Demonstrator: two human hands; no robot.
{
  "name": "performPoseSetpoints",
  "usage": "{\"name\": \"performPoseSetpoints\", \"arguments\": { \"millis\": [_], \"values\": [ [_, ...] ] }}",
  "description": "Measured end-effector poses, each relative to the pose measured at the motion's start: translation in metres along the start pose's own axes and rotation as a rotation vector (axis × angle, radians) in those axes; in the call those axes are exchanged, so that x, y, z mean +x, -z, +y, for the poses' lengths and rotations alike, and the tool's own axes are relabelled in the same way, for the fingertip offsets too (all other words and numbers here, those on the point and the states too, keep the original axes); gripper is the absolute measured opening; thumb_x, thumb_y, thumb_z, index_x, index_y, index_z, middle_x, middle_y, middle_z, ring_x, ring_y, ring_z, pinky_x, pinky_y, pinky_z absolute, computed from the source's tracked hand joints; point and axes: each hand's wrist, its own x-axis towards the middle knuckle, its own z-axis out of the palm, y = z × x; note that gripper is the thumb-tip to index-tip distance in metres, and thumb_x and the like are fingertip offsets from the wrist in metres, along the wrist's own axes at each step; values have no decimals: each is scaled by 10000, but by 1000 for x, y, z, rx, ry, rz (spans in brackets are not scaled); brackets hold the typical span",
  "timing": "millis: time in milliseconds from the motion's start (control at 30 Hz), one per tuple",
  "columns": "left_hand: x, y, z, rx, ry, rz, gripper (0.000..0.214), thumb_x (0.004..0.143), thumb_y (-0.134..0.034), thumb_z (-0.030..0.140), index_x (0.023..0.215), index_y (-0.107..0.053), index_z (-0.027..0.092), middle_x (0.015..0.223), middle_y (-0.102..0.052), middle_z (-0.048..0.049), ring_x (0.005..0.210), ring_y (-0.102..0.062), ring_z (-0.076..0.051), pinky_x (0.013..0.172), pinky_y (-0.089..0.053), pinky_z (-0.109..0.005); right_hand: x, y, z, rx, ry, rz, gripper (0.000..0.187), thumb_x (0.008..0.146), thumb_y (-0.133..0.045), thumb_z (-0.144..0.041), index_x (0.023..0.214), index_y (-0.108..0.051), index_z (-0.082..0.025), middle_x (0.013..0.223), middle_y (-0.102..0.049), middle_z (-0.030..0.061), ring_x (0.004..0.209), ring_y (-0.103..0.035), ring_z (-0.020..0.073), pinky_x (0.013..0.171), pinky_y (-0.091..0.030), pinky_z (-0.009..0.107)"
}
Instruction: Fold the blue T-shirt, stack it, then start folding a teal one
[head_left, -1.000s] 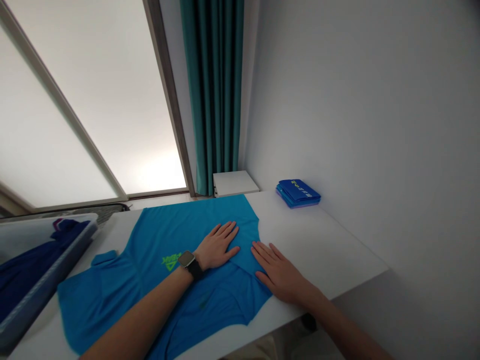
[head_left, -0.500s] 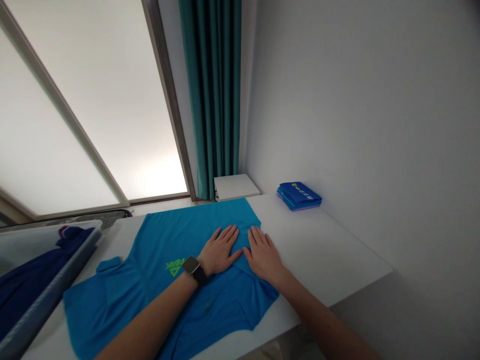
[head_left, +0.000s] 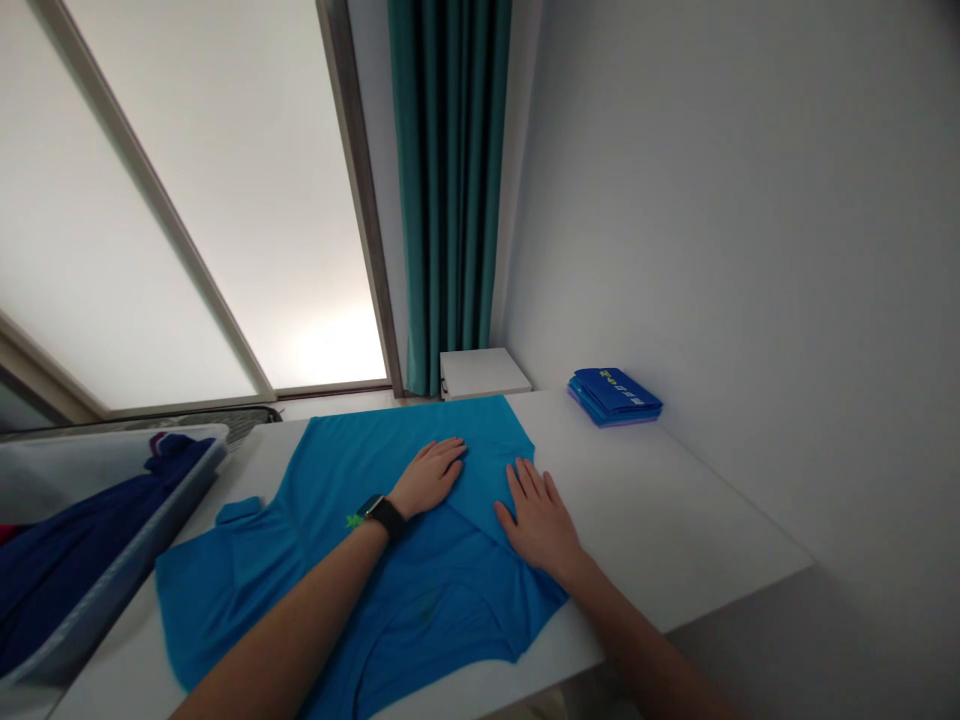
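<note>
A blue T-shirt (head_left: 360, 450) lies spread over the white table (head_left: 637, 510), its right side turned in toward the middle. My left hand (head_left: 431, 475) rests on the shirt with fingers stretched out, and a black watch is on that wrist. This wrist covers most of the bright green print (head_left: 354, 521). Beside it, my right hand (head_left: 538, 515) lies with fingers spread on the folded-over part near the shirt's right edge. Neither hand holds anything.
Against the wall, a stack of folded blue clothes (head_left: 615, 395) sits at the table's back right. At the left stands a pale plastic bin (head_left: 150, 560) with dark blue clothing (head_left: 97, 530) in it. A white cabinet (head_left: 484, 372) and a teal curtain (head_left: 450, 200) are behind the table.
My left hand has slid a little left across the shirt, and the gap between my hands has widened. The camera view has shifted slightly left.
</note>
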Motion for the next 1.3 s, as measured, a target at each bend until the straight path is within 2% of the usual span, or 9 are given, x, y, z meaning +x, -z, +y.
{"name": "performPoseSetpoints", "arguments": {
  "millis": [100, 167, 400, 533, 700, 833, 967, 1133, 1300],
  "values": [
    [1, 5, -2, -164, 114, 125, 448, 996, -285, 317, 1313, -570, 179, 1331, -613, -73, 1235, -560, -206, 1069, -428, -395, -1, -1, 1, 0, 1, -5, 678, 973, -258, -516, 1510, -302, -103, 1581, -225, 141, 1471, -160, 272, 1181, -111, 503],
    [0, 6, -1, -198, 142, 167, 444, 997, -290, 319, 1299, -580, 172, 1306, -630, -78, 1203, -582, -208, 1030, -464, -382, -1, -1, 1, 2, -5, -25, 699, 969, -266, -533, 1509, -297, -91, 1584, -208, 145, 1471, -151, 284, 1179, -116, 510],
    [-5, -4, 8, 82, -74, 18, 469, 998, -358, 408, 1412, -471, 220, 1485, -458, -55, 1390, -383, -219, 1178, -235, -477, 15, 12, -7, -14, 44, -17, 619, 973, -290, -406, 1502, -311, -84, 1587, -214, 120, 1476, -137, 255, 1190, -61, 495],
    [-5, -5, 10, 154, -72, -13, 477, 994, -366, 396, 1415, -471, 199, 1493, -444, -71, 1398, -370, -223, 1179, -231, -472, 36, 13, -12, -23, 35, 10, 628, 969, -307, -403, 1497, -313, -63, 1581, -224, 147, 1474, -144, 262, 1188, -51, 485],
    [-4, -8, 6, 183, -78, -26, 494, 998, -338, 404, 1434, -447, 198, 1508, -423, -60, 1404, -358, -219, 1181, -230, -461, 46, 1, -12, -28, -33, -26, 720, 949, -318, -553, 1507, -304, -98, 1580, -229, 159, 1467, -155, 298, 1176, -49, 507],
    [-4, -11, 2, 190, -85, -14, 493, 994, -333, 418, 1432, -451, 222, 1512, -419, -47, 1405, -356, -217, 1185, -223, -447, 45, -3, -10, -32, -38, -20, 746, 946, -292, -588, 1520, -275, -111, 1589, -204, 151, 1473, -127, 293, 1177, -28, 500],
    [-4, -12, 2, 188, -85, -15, 498, 996, -324, 430, 1437, -441, 231, 1513, -418, -41, 1405, -354, -214, 1180, -228, -443, 41, 3, -3, -9, -66, -33, 744, 961, -242, -564, 1531, -221, -86, 1604, -141, 126, 1482, -91, 263, 1186, -42, 478],
    [-3, -8, 4, 175, -73, -34, 510, 999, -314, 447, 1443, -432, 225, 1515, -416, -44, 1405, -353, -218, 1179, -226, -450, 23, 10, 6, -12, -62, -44, 764, 957, -209, -578, 1529, -219, -72, 1600, -154, 125, 1482, -95, 260, 1188, -52, 485],
    [-4, -6, 6, 161, -63, -47, 511, 1007, -292, 453, 1441, -432, 224, 1520, -407, -44, 1409, -349, -211, 1184, -210, -444, 6, 7, 10, -20, -34, -75, 799, 941, -234, -618, 1530, -222, -77, 1602, -144, 131, 1481, -99, 272, 1187, -66, 483]
  ]
}}
